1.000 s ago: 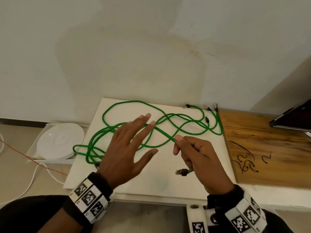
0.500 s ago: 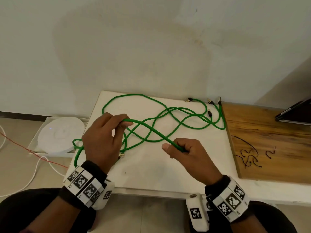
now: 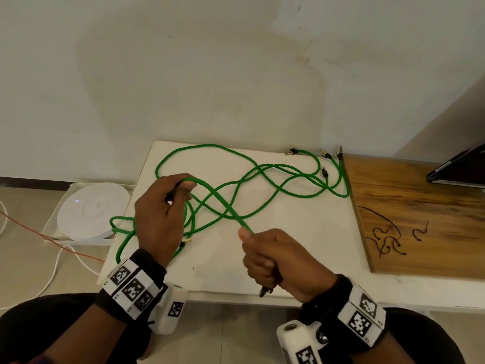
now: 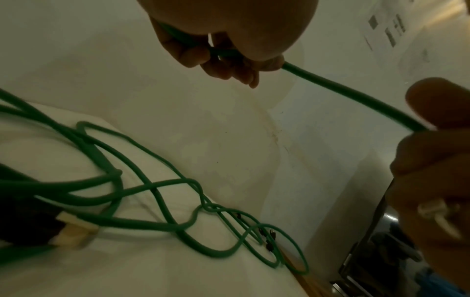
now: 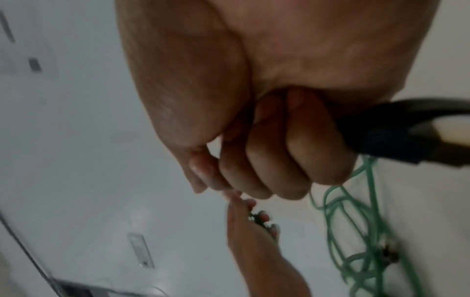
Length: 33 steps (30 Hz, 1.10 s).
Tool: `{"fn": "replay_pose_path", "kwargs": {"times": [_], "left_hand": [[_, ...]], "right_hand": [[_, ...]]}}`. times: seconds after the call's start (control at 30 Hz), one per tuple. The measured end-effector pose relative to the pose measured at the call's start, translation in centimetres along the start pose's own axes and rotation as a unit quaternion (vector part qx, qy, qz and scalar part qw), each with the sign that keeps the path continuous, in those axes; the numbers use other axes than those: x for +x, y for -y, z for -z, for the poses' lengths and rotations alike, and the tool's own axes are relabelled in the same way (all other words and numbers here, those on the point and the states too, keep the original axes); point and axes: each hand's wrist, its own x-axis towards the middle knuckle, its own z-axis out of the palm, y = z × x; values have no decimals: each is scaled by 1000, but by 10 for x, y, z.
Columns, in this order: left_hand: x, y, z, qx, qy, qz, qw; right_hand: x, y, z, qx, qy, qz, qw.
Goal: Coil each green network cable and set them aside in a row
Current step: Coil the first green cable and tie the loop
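Several green network cables (image 3: 265, 190) lie tangled across a white board (image 3: 301, 248). One green cable (image 3: 223, 203) is lifted off the board and stretched between my hands. My left hand (image 3: 162, 214) grips it with curled fingers at the left; the left wrist view shows the fingers (image 4: 221, 60) wrapped round it. My right hand (image 3: 265, 256) is fisted round the same cable near its end, and the plug (image 3: 265, 291) sticks out below the fist. In the right wrist view the plug's dark boot (image 5: 396, 136) leaves the curled fingers (image 5: 279, 160). Loose plugs (image 3: 325, 172) lie at the board's far right.
A wooden table (image 3: 425, 219) adjoins the board on the right, with thin black wire ties (image 3: 385, 240) on it and a dark device (image 3: 462, 169) at its far edge. A white round device (image 3: 91, 208) sits in a tray on the floor at left, with white and red wires (image 3: 52, 243).
My left hand went from open above the tangle to gripping the cable and lifting it. My right hand pulled back toward me, closing into a fist round the cable's end.
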Motion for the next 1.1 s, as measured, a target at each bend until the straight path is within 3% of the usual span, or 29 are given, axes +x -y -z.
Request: {"fn": "replay_pose_path", "kwargs": {"times": [0.07,0.13,0.23,0.33,0.47,0.57,0.73,0.83,0.93,1.1], "left_hand": [[-3,0,-5,-9,53,14,998],[-9,-1,-11,24,136,-5,990],[-23,-4,-22,101,316,-69,941],[-47,-10,-37,124,435,-128,883],[-70,-14,-47,195,455,-173,852],[-70,-12,-47,231,427,-245,839],[-55,-13,-39,242,328,-357,841],[-46,-16,-34,226,313,-396,833],[-44,-18,-30,230,340,-406,817],[-38,-14,-28,191,307,-442,821]], "right_hand": [[-4,6,7,166,30,31,985],[-6,13,17,299,44,74,950],[-5,18,36,424,47,151,892],[1,13,52,498,-16,200,843],[8,8,58,497,-165,230,820],[17,3,57,458,-219,230,830],[27,-9,57,278,-283,190,898],[28,-13,54,198,-265,150,932],[27,-16,51,93,-228,111,963],[29,-26,47,16,-166,73,983]]}}
